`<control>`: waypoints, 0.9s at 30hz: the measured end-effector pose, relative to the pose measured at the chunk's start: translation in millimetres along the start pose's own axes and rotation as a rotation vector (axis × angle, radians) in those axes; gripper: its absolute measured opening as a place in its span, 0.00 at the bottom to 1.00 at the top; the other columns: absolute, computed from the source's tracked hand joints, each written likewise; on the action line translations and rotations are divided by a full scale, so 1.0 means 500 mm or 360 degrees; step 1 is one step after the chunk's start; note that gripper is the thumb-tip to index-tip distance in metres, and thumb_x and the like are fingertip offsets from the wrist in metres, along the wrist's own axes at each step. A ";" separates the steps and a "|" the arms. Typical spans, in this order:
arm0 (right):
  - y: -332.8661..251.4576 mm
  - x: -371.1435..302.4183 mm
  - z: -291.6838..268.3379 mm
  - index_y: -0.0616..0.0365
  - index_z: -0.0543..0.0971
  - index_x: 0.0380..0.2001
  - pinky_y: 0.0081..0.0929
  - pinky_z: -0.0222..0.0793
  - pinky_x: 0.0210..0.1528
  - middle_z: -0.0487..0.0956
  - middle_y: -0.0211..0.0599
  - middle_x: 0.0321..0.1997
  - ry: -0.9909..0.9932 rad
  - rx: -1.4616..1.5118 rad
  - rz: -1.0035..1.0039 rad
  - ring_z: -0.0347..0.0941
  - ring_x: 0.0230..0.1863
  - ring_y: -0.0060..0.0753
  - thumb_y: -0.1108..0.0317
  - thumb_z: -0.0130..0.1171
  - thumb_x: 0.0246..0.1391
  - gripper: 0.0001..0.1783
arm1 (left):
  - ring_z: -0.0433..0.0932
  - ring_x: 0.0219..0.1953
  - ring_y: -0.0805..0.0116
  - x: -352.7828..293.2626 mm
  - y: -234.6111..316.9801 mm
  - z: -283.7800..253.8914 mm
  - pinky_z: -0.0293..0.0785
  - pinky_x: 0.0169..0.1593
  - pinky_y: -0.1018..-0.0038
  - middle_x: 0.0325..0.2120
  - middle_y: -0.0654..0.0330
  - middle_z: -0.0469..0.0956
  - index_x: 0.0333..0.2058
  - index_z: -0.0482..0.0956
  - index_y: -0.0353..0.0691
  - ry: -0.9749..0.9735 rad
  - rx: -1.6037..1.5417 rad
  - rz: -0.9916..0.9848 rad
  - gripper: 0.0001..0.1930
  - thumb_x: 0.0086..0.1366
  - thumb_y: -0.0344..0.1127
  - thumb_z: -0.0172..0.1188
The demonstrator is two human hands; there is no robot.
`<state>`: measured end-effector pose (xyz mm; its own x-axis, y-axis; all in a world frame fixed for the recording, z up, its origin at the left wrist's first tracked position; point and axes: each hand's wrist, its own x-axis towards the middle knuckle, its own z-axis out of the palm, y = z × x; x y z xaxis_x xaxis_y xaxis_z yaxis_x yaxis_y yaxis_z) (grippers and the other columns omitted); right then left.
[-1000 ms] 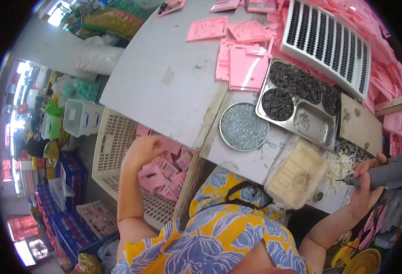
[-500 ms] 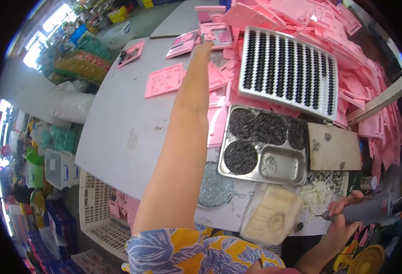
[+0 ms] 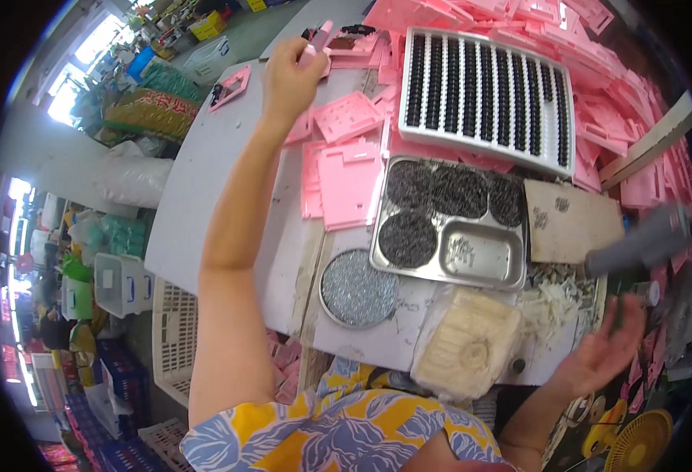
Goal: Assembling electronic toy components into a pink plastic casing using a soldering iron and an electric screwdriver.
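Observation:
My left hand (image 3: 289, 72) is stretched far across the grey table (image 3: 204, 181), fingers closed on a small pink plastic piece (image 3: 319, 38) at the far side. More flat pink plastic plates (image 3: 346, 177) lie just below that hand. Low on the right, my right hand (image 3: 604, 355) is open with the palm up and fingers spread, holding nothing. A blurred grey tool handle (image 3: 645, 240) hangs above that hand, apart from it.
A white rack with rows of black parts (image 3: 487, 94) lies at the back. A metal compartment tray (image 3: 519, 271) holds dark small parts. Nearby are a round dish of silver bits (image 3: 358, 287), a cardboard piece (image 3: 570, 220), a cream bag (image 3: 468, 346) and white crates (image 3: 174, 338).
My left arm has reached further across the table and closed on a pink piece. My right hand has let go of the grey tool and opened.

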<state>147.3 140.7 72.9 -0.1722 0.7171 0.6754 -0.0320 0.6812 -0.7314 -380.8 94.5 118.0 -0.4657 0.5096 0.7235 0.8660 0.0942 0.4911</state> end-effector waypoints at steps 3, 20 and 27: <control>-0.010 -0.059 0.058 0.65 0.61 0.70 0.47 0.64 0.68 0.69 0.53 0.68 -0.0707 0.0795 0.0766 0.67 0.67 0.47 0.52 0.57 0.64 0.39 | 0.74 0.37 0.62 -0.178 0.233 -0.060 0.72 0.39 0.67 0.37 0.56 0.76 0.34 0.77 0.34 -0.0300 -0.0150 0.0378 0.07 0.59 0.29 0.65; 0.085 -0.183 -0.033 0.60 0.83 0.25 0.32 0.68 0.26 0.79 0.39 0.19 -0.1002 -0.0232 0.0990 0.77 0.23 0.28 0.46 0.57 0.66 0.28 | 0.77 0.39 0.59 -0.714 0.464 -0.039 0.76 0.38 0.68 0.38 0.59 0.75 0.39 0.79 0.44 -0.1309 -0.0489 0.0506 0.15 0.50 0.31 0.65; 0.087 -0.157 -0.046 0.54 0.80 0.16 0.44 0.67 0.23 0.76 0.43 0.15 -0.1262 -0.1271 0.0445 0.75 0.20 0.51 0.39 0.60 0.58 0.30 | 0.78 0.33 0.59 -0.697 0.467 -0.005 0.76 0.34 0.65 0.34 0.61 0.78 0.38 0.82 0.41 -0.1472 -0.0586 0.0501 0.14 0.50 0.28 0.70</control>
<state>182.2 117.7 -9.6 -0.6530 0.7561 0.0438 0.6865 0.6153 -0.3873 -16.7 -63.1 -18.4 0.2271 0.9366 0.2670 0.7428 -0.3439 0.5745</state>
